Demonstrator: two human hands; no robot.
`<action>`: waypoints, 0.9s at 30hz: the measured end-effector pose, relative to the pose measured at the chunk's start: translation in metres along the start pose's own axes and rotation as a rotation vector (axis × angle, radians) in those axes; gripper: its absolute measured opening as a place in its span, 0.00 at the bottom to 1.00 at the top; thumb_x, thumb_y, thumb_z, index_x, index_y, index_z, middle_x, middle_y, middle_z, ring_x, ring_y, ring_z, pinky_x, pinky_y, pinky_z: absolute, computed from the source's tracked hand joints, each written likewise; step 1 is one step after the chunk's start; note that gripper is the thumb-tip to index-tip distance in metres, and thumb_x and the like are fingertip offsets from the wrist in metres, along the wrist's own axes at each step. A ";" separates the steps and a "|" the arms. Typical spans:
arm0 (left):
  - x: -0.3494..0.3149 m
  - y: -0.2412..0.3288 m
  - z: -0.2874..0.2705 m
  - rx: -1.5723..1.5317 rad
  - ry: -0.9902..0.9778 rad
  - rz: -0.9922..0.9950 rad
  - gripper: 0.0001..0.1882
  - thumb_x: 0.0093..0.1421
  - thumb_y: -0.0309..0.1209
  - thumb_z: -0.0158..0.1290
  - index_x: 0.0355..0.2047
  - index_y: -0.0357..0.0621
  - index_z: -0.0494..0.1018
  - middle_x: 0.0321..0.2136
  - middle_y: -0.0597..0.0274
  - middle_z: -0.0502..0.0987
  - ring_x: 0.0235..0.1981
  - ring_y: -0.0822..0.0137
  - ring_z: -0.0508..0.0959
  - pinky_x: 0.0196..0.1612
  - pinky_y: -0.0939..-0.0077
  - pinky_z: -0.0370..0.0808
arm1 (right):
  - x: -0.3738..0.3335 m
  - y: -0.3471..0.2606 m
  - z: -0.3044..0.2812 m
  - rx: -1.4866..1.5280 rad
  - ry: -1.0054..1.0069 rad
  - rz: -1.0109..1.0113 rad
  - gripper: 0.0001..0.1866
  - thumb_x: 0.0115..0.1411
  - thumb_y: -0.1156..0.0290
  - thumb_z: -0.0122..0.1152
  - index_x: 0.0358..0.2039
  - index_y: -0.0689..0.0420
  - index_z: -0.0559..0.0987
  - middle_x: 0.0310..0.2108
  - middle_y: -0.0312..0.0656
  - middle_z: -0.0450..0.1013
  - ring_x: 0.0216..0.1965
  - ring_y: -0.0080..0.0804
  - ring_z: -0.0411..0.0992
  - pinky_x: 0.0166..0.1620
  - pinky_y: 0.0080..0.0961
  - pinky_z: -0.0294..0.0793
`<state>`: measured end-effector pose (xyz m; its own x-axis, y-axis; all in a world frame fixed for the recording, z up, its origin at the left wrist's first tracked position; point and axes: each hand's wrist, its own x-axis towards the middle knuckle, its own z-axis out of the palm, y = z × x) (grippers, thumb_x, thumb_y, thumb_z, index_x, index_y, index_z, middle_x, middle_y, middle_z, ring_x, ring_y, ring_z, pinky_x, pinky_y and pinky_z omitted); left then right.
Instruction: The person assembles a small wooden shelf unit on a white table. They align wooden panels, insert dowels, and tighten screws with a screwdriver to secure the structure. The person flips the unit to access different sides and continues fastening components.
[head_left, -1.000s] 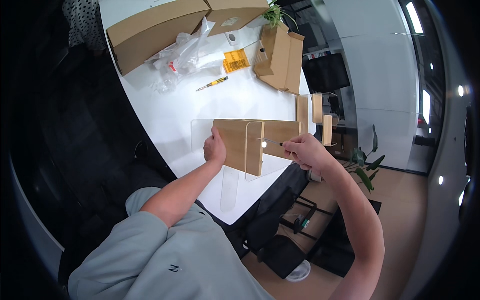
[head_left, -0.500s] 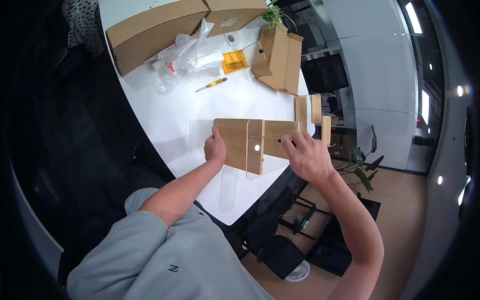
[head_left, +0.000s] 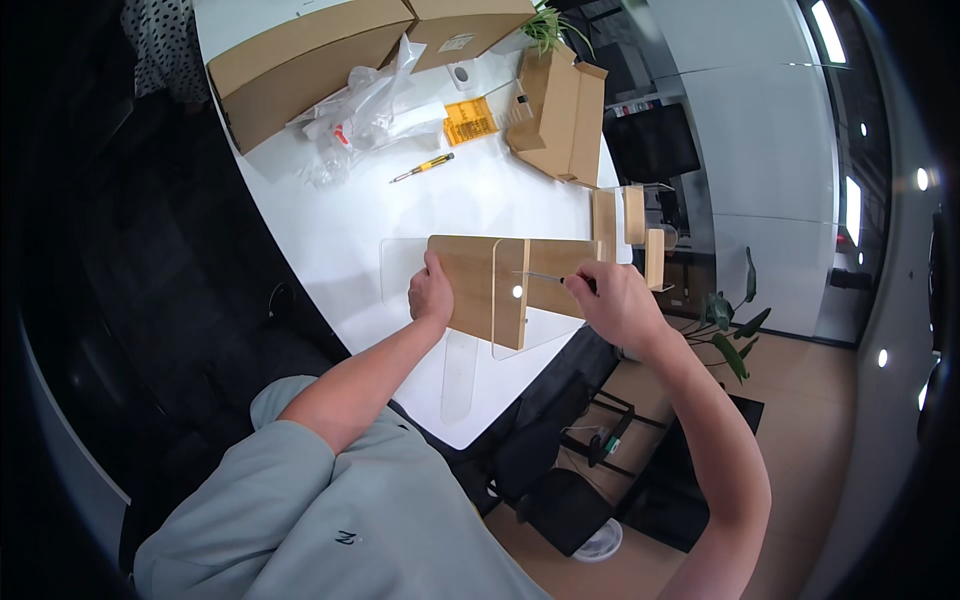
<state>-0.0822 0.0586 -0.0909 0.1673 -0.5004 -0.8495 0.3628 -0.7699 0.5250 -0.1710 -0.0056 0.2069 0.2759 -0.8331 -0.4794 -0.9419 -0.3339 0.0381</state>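
Observation:
My left hand (head_left: 430,295) grips the left edge of a wooden board (head_left: 462,285), part of a shelf-like assembly standing on the white table. A clear acrylic panel (head_left: 508,350) with rounded corners stands against the wood. Behind it, another wooden board (head_left: 562,256) runs to the right. My right hand (head_left: 620,302) is closed on a screwdriver (head_left: 545,276), its dark handle mostly hidden by the fingers. The thin metal shaft points left toward the clear panel; whether the tip sits in a screw is too small to tell.
Beyond my hands lie a yellow pen-shaped tool (head_left: 422,168), an orange printed packet (head_left: 470,122) and clear plastic wrapping (head_left: 365,115). Cardboard boxes (head_left: 310,70) line the far side. More wooden pieces (head_left: 604,218) stand at the right edge. A black chair (head_left: 565,510) is below.
My right hand has shifted slightly right and its grip on the screwdriver has rolled. The left hand and the boards stay in place.

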 end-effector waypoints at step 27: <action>0.004 -0.001 0.002 -0.015 0.007 0.007 0.46 0.68 0.66 0.29 0.46 0.34 0.81 0.47 0.40 0.82 0.51 0.39 0.79 0.57 0.52 0.72 | -0.001 -0.004 -0.001 -0.021 -0.042 0.039 0.13 0.66 0.66 0.60 0.34 0.66 0.79 0.19 0.38 0.67 0.23 0.35 0.71 0.29 0.31 0.74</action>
<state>-0.0841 0.0568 -0.0945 0.1766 -0.5025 -0.8463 0.3754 -0.7604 0.5299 -0.1673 -0.0034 0.2080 0.2302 -0.8267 -0.5133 -0.9475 -0.3108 0.0756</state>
